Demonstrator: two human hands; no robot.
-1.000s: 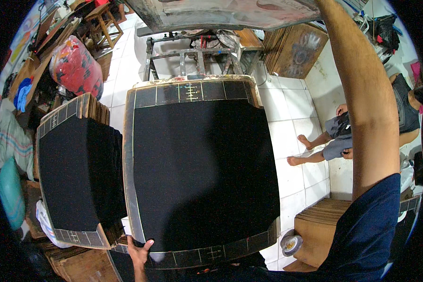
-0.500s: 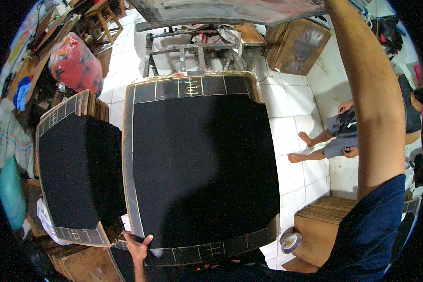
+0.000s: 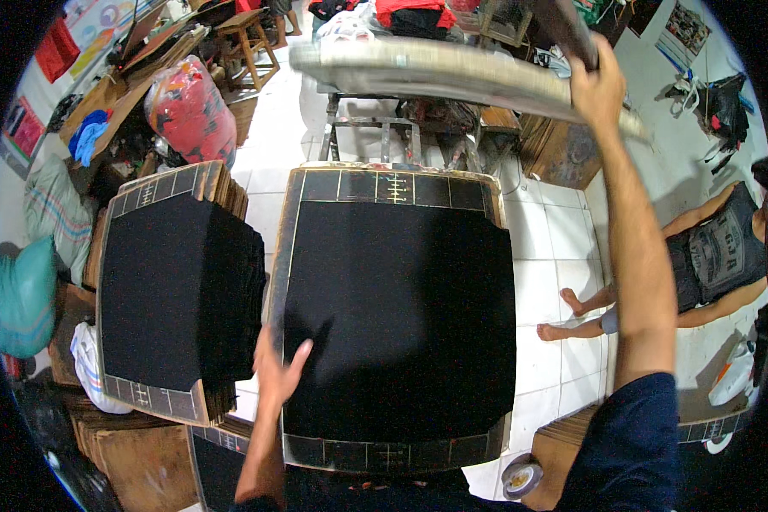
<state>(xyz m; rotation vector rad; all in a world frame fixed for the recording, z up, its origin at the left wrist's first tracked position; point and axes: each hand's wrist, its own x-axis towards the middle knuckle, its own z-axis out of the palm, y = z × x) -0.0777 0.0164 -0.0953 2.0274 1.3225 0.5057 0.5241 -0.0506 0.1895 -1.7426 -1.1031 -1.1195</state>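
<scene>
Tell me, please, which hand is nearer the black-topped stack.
Left. The left hand is beside the stack; the right hand is far to its right, gripping a dark bar.

My right fingers (image 3: 607,66) close on a dark bar (image 3: 565,30) by the raised, blurred frame (image 3: 435,72); my left fingers (image 3: 266,352) spread near the left edge of the board (image 3: 358,188) bearing black cloth (image 3: 401,324).

Cloth (image 3: 401,324) on board (image 3: 341,452), stack (image 3: 175,294) to left
</scene>
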